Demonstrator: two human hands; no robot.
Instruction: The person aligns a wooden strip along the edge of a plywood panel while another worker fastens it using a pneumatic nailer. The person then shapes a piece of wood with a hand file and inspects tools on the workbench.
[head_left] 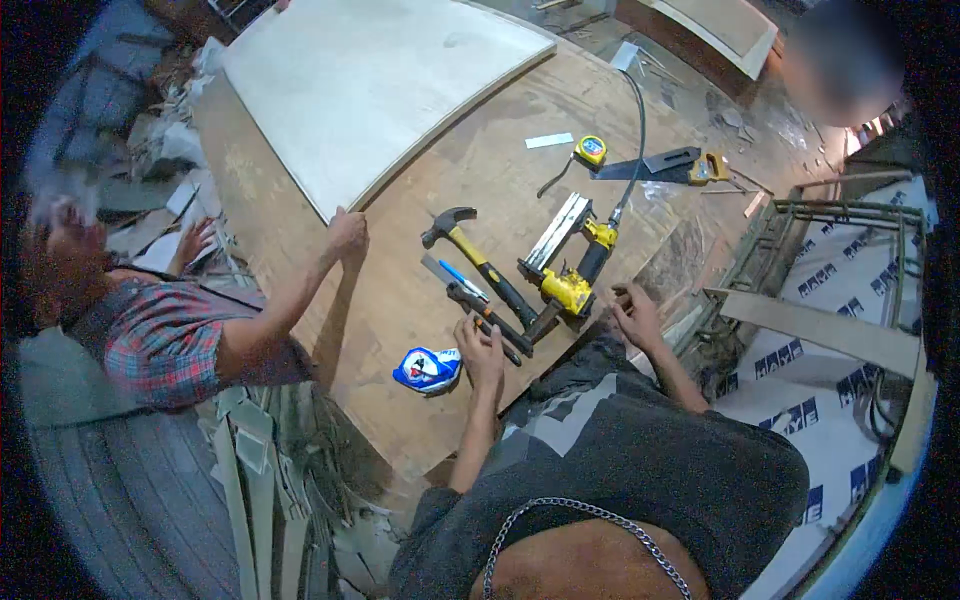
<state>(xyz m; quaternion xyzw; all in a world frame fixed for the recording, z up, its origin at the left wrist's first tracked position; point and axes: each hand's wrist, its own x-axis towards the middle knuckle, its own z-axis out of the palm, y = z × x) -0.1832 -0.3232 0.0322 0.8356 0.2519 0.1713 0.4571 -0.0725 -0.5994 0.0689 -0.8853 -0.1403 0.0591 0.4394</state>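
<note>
Silver chain links (560,501) lay nearest the camera, above a dark T-shirt (700,460). The left hand (483,350) rested at the handles of what looked like pincers (472,302); its fingers were loosely bent, and I could not tell whether they had closed on anything. Clockwise from that hand, with twelve up the view, the pincers' head lay at twelve, a claw hammer (485,268) just beyond, and a yellow pneumatic nailer (568,290) at two, joined to a black air hose (641,120). Near the nailer's rear hung the right hand (637,318), half curled, fingers apart, apparently holding nothing.

The pincers seemed stiff, compact and fairly dense, best taken round both handles, well back from the head. The nailer looked heavier and awkward, its hose likely to drag; its dark grip was the sensible hold.

At eight lay a blue-and-white packet (428,370), probably soft. Toward ten, a co-worker's hand (348,232) met the corner of a white panel (370,90).
</note>
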